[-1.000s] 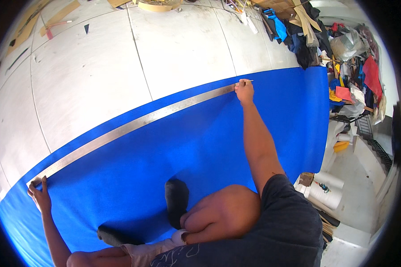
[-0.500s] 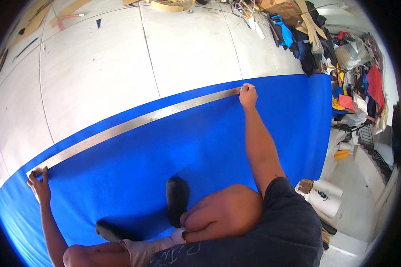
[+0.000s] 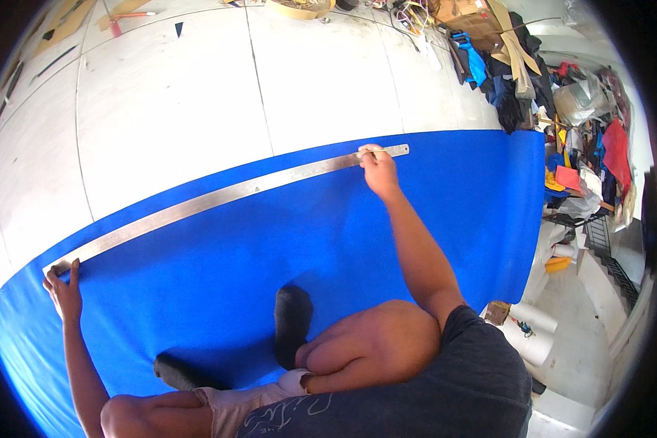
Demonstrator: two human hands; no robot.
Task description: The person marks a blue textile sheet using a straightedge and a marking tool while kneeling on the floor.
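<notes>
A long metal ruler (image 3: pixel 226 196) lies on a wide sheet of blue fabric (image 3: pixel 219 299), close to and roughly along its far edge. At the ruler's left end, my left hand (image 3: pixel 66 296) grips it with thumb and fingers on the metal. My right hand (image 3: pixel 379 174) is closed around a thin, pen-like tool at the ruler's upper edge, a little short of its right end. The tool is too small to name exactly, and its tip is hard to make out. The ruler's right end, with a small hole, sticks out past my right hand.
My feet in dark socks (image 3: pixel 293 325) rest on the fabric. Beyond it stretches the pale tiled floor (image 3: pixel 175 124), with cardboard strips (image 3: pixel 299 9) at the back. Fabric scraps and bags (image 3: pixel 580 102) are heaped at the right. White rolls (image 3: pixel 529 339) lie at the lower right.
My right hand has moved left along the ruler from its right end, which now shows. My left hand stays at the left end. The view has shifted slightly.
</notes>
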